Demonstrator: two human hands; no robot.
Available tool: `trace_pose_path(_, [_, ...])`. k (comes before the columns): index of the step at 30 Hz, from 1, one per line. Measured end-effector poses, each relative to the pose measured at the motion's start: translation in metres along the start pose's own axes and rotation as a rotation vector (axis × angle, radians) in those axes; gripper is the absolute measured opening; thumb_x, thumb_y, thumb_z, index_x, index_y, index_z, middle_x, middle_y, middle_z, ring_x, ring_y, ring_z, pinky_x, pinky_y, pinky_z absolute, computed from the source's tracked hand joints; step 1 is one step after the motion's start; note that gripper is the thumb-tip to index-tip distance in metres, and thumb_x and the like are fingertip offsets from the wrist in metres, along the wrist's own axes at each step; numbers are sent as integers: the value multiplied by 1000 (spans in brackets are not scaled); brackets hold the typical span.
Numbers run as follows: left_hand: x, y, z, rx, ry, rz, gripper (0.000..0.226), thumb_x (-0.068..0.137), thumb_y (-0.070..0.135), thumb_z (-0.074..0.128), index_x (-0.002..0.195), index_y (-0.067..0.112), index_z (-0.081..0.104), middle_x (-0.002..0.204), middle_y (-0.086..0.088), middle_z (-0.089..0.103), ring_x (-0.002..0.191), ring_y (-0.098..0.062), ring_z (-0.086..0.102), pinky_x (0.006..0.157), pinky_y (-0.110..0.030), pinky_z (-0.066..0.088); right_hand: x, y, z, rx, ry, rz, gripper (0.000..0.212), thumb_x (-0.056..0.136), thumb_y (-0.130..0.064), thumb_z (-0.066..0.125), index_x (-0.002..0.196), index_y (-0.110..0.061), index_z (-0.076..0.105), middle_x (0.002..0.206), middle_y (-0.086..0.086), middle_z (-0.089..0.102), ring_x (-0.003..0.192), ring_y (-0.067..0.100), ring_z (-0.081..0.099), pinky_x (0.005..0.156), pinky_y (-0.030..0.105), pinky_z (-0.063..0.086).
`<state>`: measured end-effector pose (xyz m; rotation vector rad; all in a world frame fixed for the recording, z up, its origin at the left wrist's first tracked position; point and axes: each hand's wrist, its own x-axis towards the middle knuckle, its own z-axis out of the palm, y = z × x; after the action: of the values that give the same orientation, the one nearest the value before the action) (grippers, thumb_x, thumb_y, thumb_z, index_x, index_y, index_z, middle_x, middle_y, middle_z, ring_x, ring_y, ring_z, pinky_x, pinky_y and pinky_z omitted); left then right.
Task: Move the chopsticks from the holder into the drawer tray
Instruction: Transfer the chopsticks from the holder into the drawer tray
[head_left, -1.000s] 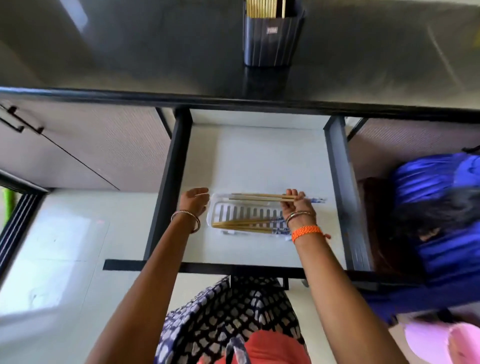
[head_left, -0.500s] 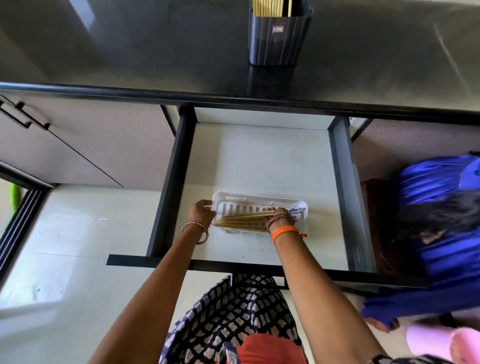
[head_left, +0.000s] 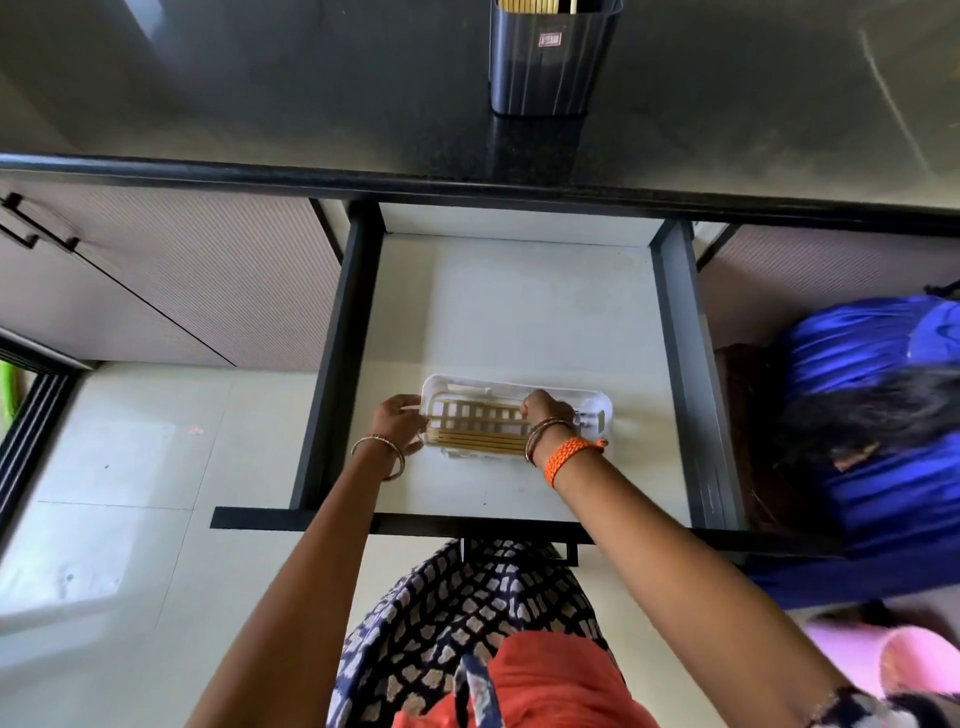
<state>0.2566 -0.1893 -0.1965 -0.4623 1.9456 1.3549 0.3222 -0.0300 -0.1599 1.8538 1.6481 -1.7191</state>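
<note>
Head view: my left hand (head_left: 397, 421) grips the left end of the white tray (head_left: 597, 402) in the open drawer (head_left: 519, 312); chopsticks (head_left: 478, 441) lie flat inside it; my right hand (head_left: 545, 413) presses curled fingers on them. More stand in the holder (head_left: 550, 62) on the worktop (head_left: 260, 78).

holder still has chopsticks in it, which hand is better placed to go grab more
Right, probably. The left hand braces the end of the tray, while the right hand only rests on the laid chopsticks, nearer below the holder.
</note>
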Motion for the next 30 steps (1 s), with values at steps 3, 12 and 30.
trace_pose_path(3, [0,0,-1,-31,-9,-22,16,86,-1,51,95,12,55,68,-4,53,62,-13,51,59,-26,46,6,8,9,-518,-57,-393,30,84,-6,51,108,5,65,116,21,65,110,33,60,80,17,49])
trace_pose_path(12, [-3,0,0,-93,-11,-55,13,88,2,53,98,11,53,69,-5,52,61,-12,51,60,-26,46,19,36,8,-1242,-174,-786,45,90,-12,42,134,-15,50,141,4,50,129,24,47,113,39,30])
trace_pose_path(30, [7,129,5,78,85,434,30,86,-1,46,112,2,61,89,-5,58,62,-6,47,47,-17,44,-15,-77,-44,-794,-22,-989,26,85,-17,49,87,-19,75,97,4,76,99,27,68,84,37,56])
